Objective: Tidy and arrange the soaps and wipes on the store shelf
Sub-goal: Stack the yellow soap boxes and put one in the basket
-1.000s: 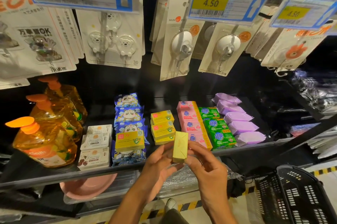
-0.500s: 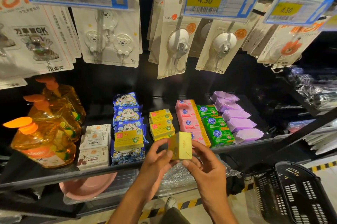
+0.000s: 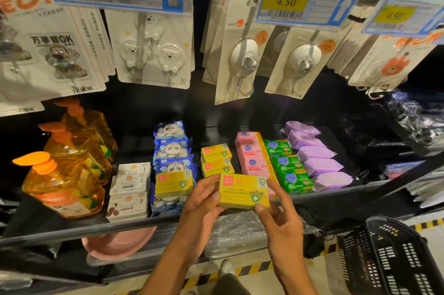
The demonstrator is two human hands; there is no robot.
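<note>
Before the shelf's front edge, a yellow soap box [image 3: 242, 190] is held up by both hands. The left hand [image 3: 201, 203] pinches its left end and the right hand [image 3: 278, 215] pinches its right end, fingers curled round the edges. The box's long axis runs left to right, and its printed face with the green shield is turned toward the camera. Fingertips cover its lower corners, and its small print is too blurred to read. The box hides the front of the yellow stack [image 3: 216, 160] and the nearest pink soaps [image 3: 252, 155]. Another yellow box [image 3: 173, 184] lies across the panda wipes [image 3: 171, 148], masking one pack. Green soaps [image 3: 288, 170] and purple packs [image 3: 317, 158] line the shelf [image 3: 48, 234] to the right.
</note>
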